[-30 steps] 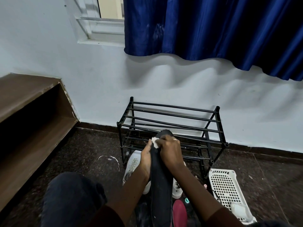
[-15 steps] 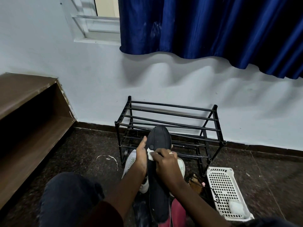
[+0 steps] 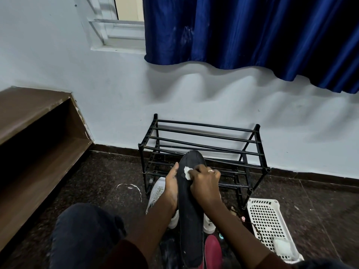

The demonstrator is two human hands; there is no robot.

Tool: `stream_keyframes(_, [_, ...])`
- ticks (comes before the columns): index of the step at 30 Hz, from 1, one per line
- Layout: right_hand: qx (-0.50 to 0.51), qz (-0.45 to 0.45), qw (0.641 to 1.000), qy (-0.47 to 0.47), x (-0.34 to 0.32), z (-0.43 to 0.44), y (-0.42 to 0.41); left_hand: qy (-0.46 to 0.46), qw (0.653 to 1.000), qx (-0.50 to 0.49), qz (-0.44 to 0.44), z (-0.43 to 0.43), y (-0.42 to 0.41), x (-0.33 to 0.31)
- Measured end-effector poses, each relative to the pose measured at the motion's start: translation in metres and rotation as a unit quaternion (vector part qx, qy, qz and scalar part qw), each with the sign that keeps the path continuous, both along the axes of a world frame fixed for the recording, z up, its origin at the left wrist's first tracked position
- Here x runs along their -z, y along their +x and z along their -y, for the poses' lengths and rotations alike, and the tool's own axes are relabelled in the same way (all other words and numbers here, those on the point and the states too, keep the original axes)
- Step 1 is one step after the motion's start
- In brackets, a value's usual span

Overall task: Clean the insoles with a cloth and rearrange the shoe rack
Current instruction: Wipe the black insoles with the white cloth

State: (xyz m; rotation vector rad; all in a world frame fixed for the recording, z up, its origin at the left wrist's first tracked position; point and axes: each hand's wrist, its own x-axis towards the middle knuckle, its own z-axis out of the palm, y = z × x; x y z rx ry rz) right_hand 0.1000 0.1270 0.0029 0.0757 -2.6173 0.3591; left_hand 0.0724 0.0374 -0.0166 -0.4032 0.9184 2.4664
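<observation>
A long black insole (image 3: 191, 216) stands nearly upright in front of me, toe end up. My left hand (image 3: 172, 186) grips its left edge from behind. My right hand (image 3: 204, 183) pinches a small white cloth (image 3: 187, 172) and presses it on the insole's upper part. Behind the insole stands the black metal shoe rack (image 3: 204, 150) against the wall, with bare shelves. White sneakers (image 3: 158, 195) lie on the floor below my hands, partly hidden by my arms.
A white perforated basket (image 3: 269, 224) with a white wad in it lies at the right of the rack. A maroon shoe (image 3: 212, 251) sits near my lap. A brown wooden shelf (image 3: 33, 144) runs along the left. My knee (image 3: 85, 233) is at lower left.
My right hand with the cloth slid down from the insole's toe tip, baring the toe end. The view has shifted slightly.
</observation>
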Motion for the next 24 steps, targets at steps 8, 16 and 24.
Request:
stream_keyframes(8, [-0.024,-0.020,0.999,0.019,0.014,0.000,0.030,0.013,1.000,-0.014,0.020,-0.002,0.000,0.002])
stream_keyframes(16, [0.032,0.047,0.998,-0.014,-0.012,-0.008,-0.022,-0.019,1.000,0.001,0.007,-0.008,0.005,-0.002])
stream_keyframes(24, [-0.056,-0.008,0.997,-0.054,0.007,0.006,-0.002,-0.017,1.000,0.016,0.010,-0.001,0.000,0.002])
